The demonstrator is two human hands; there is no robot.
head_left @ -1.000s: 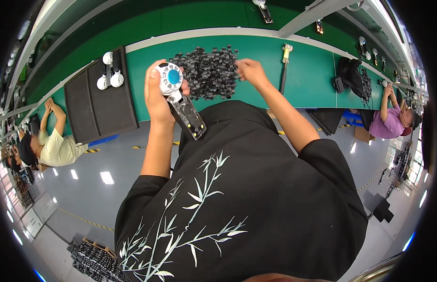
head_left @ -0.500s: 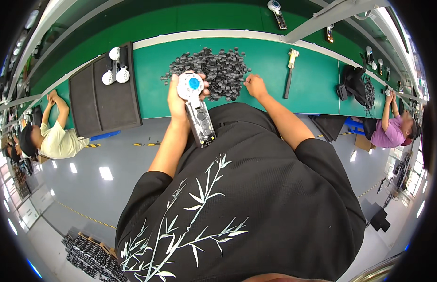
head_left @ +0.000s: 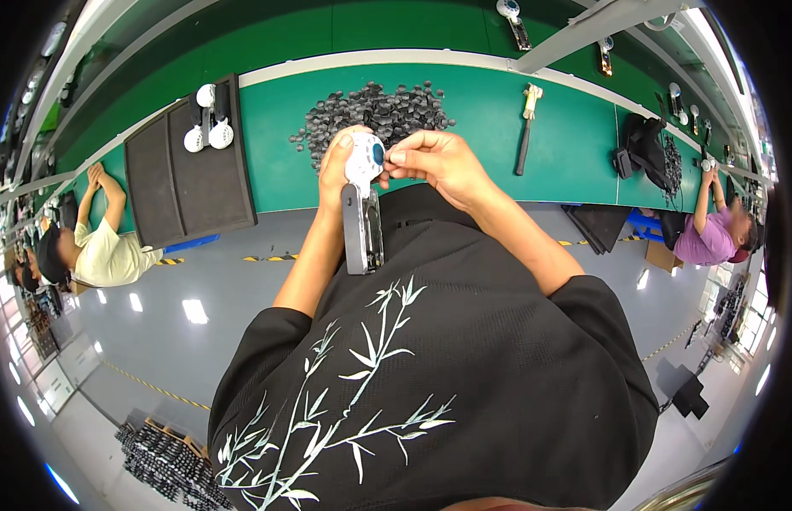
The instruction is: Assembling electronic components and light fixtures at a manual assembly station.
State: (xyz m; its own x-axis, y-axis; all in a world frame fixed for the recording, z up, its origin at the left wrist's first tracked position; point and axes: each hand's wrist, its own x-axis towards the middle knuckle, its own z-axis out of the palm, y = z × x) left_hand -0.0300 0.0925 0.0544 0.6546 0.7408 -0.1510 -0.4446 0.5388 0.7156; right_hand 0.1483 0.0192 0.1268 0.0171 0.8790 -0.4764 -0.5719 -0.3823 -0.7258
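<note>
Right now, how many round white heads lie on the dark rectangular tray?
3: the farthest head, the left head and the right head, toward the right side of the tray. None seems hidden.

Left grip [head_left: 335,168] in an upright curl, right grip [head_left: 445,173] alongside in a pinch

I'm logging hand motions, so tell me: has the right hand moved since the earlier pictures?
Yes: the right hand has moved left, farther from the hammer on the table, and now sits close to the white-headed device.
</note>
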